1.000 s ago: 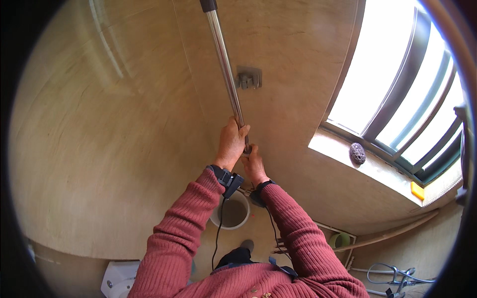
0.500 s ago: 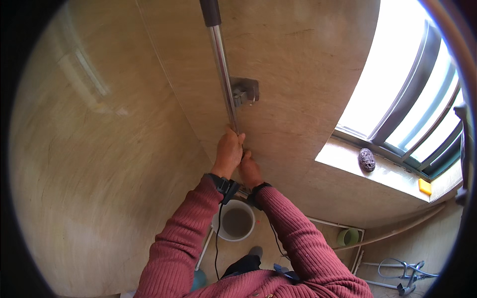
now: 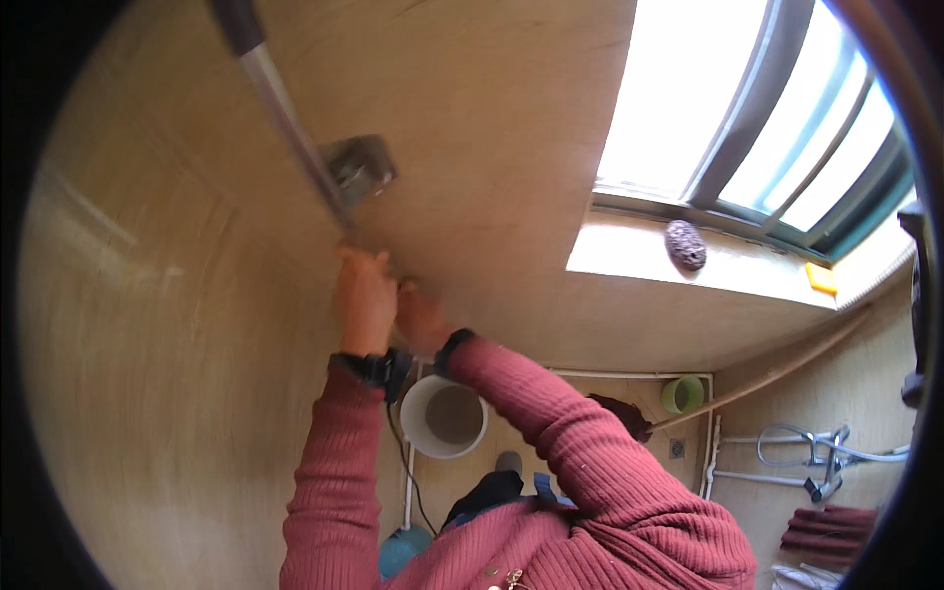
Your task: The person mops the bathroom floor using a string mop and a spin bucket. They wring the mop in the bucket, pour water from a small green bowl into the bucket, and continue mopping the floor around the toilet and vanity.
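A long metal pole [image 3: 290, 128] with a dark sleeve at its upper end slants across the tan wall, blurred by motion. My left hand [image 3: 366, 295] is wrapped round its lower visible stretch. Just below and to the right, my right hand [image 3: 423, 320] is also closed on the pole, though its fingers are smeared. Whatever is on the pole's lower end is hidden behind my hands and sleeves. Right beside the pole, a metal wall fixture [image 3: 366, 169] is mounted on the wall. Under my wrists stands a white bucket [image 3: 409, 433] with greyish water in it.
On the window sill [image 3: 629, 251] lie a purple-brown oval stone-like lump [image 3: 685, 245] and a yellow block [image 3: 821, 278]. White pipes run along the wall base. A green pot [image 3: 682, 394], a wooden-handled mop [image 3: 767, 379] and a hose shower fitting [image 3: 831, 452] are on the right.
The view has shifted to the right, so wall and window appear further left. The pole leans more to the left at its top. Both hands keep their grip on it.
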`<control>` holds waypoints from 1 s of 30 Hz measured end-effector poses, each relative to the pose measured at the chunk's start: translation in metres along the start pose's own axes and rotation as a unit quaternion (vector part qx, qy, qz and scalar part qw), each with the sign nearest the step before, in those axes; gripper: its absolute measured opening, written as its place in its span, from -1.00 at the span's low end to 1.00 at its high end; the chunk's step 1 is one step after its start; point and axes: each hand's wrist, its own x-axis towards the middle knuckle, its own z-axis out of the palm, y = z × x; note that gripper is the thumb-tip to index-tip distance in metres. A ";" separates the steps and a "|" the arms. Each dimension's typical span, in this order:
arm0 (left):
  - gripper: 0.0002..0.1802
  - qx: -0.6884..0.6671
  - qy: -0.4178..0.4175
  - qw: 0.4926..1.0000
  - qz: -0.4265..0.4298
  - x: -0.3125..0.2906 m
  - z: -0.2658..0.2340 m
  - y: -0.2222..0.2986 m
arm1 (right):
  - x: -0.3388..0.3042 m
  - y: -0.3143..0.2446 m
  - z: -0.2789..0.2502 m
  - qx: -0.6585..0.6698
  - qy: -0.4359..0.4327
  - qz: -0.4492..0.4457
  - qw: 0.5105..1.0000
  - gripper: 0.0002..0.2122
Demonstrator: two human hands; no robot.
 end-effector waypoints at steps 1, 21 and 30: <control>-0.66 0.065 -0.020 0.998 0.003 -0.001 -0.003 -0.002 | 0.000 -0.005 -0.012 -0.027 -0.020 -0.025 0.999 -0.80; -0.44 -0.279 0.054 0.955 -0.087 0.007 0.050 -0.039 | 0.118 -0.081 -0.277 0.050 0.186 -0.109 0.975 -0.56; -0.36 -0.173 -0.008 0.981 0.087 0.007 0.072 -0.066 | 0.063 -0.069 -0.280 -0.070 0.210 -0.185 0.957 -0.33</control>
